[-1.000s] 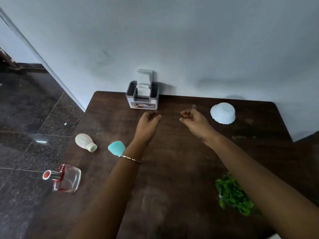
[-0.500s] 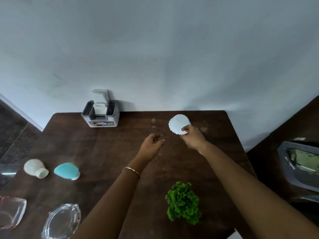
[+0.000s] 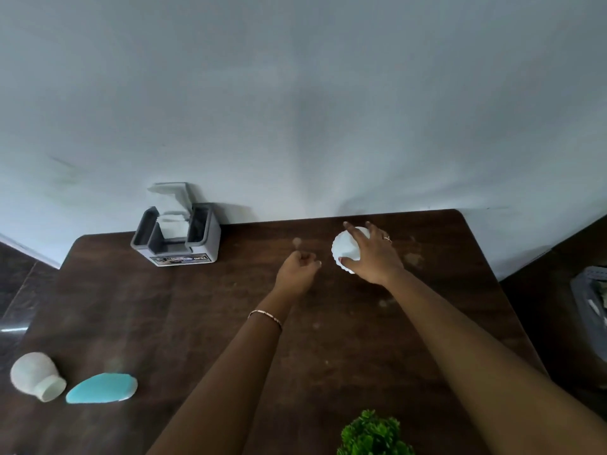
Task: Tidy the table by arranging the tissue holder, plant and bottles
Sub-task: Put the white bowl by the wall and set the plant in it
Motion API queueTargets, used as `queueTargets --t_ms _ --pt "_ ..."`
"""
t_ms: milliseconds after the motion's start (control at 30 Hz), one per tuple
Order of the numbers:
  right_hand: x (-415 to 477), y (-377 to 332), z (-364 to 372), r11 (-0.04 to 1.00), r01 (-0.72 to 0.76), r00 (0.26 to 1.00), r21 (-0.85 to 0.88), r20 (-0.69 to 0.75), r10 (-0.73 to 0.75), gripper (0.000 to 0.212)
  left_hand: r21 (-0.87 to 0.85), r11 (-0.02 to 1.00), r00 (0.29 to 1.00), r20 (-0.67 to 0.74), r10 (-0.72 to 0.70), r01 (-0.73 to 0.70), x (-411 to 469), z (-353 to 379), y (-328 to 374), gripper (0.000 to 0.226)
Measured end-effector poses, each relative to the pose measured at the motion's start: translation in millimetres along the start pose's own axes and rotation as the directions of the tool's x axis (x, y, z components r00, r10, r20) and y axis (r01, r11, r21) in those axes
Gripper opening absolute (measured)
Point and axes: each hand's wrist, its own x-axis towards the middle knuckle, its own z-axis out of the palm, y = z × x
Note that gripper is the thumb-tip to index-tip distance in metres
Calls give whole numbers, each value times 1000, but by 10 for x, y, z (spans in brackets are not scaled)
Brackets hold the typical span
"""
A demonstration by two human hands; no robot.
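The right hand (image 3: 371, 257) wraps its fingers (image 3: 353, 232) round the white scalloped pot (image 3: 343, 249), right of the tissue holder (image 3: 179, 238); the left hand (image 3: 295, 274) is loosely curled, empty; better to grip both sides firmly and lift straight, since it looks light.

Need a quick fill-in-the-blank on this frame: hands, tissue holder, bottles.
1. The right hand grips the white pot; the left hand holds ____.
2. The tissue holder stands at the table's back edge, against the ____.
3. The cream bottle and teal bottle lie on their ____.
Missing words: nothing; wall; sides.
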Motion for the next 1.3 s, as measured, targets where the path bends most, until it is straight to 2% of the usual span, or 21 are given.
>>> queueTargets --t_ms 100,233,400,567,700,767,833,867,933,1000,1067,1100,1167,1233,1300 --pt "66 63 71 998 8 1000 59 -31 -6 72 -27 1000 1000 3 -16 16 139 27 -32 10" --pt "89 93 57 998 51 998 22 -41 -50 67 -56 997 999 -22 -44 43 254 29 -126 15" --pt "76 108 65 996 84 994 -19 -64 -85 65 -121 988 995 -18 -101 98 239 16 -90 5" --pt "80 115 103 996 85 991 12 -105 -83 65 -149 978 988 72 -135 145 142 -35 -7 20" --pt "128 119 117 984 78 988 162 -144 -54 64 -227 957 978 146 -152 183 98 -42 1 30" --pt "126 101 98 948 68 984 310 -179 -13 62 -264 942 969 193 -157 206 85 -11 3 23" --pt "80 61 56 819 16 981 573 -166 97 57 -301 924 955 246 -163 235 63 42 31 11" --pt "41 27 30 686 -11 980 727 -128 153 54 -311 916 946 278 -168 254 48 74 48 12" --pt "-45 -36 2 308 -61 972 949 -14 236 46 -324 897 922 341 -185 300 11 141 86 25" --pt "-113 -61 6 -55 -80 958 995 92 272 42 -362 865 901 385 -200 347 -24 186 125 34" --pt "-168 -35 69 -310 -100 959 945 175 225 50 -427 827 900 387 -198 366 -45 195 160 34" --pt "-209 -38 90 -389 -128 961 912 211 178 56 -460 814 910 369 -188 355 -45 190 169 30" --pt "-257 -55 137 -438 -198 959 877 265 99 65 -528 789 937 304 -170 314 -48 146 178 20" --pt "-259 -126 161 -406 -247 954 880 294 56 64 -577 772 961 215 -173 268 -50 44 149 14" --pt "-221 -249 174 -358 -283 951 890 308 14 54 -623 750 975 126 -184 222 -39 -108 92 25"
